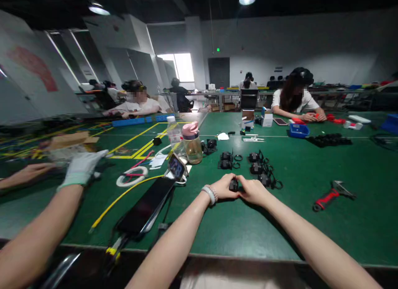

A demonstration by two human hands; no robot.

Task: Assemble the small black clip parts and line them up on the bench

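A small black part [233,185] is held between my two hands, just above the green table [230,231]. My left hand [225,187], with a bracelet at the wrist, grips it from the left. From the right, my right hand [251,189] pinches the same part with its thumb and fingers. Beyond my hands stand more black parts, one group [226,160] straight ahead and another group [256,168] a little to the right, with black rings and cables beside them.
A red-handled tool [326,200] lies at the right. To the left are a dark tablet [147,206], a watch [177,167], a bottle [192,148], a yellow cable [124,192] and a co-worker's gloved hand [81,168]. A blue tray [299,130] stands farther back.
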